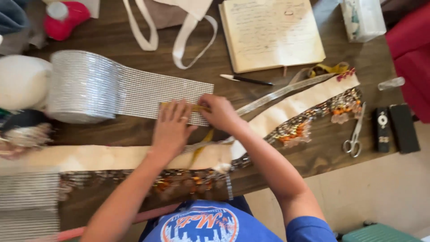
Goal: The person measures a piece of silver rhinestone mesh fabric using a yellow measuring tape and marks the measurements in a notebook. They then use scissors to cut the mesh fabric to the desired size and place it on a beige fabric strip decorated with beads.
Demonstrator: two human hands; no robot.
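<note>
So right now I've got my left hand (pixel 171 127) spread flat, fingers open, pressing down on the loose end of the silver rhinestone mesh (pixel 165 96). My right hand (pixel 218 112) sits just at 3 o'clock of it, fingers curled and pinching the yellow tape measure (pixel 197 107) against the mesh edge. The big mesh roll (pixel 83 86) is off at 9 o'clock, with a length pulled out across the wooden table (pixel 134 130). As far as I can judge, I'm only at the measuring bit: nothing looks cut. The scissors (pixel 355 134) lie well apart at 3 o'clock, untouched. The sequin trim (pixel 313 118) on its cream backing runs along at 6 o'clock, and the open notebook (pixel 271 33) is up at 1 o'clock.
</note>
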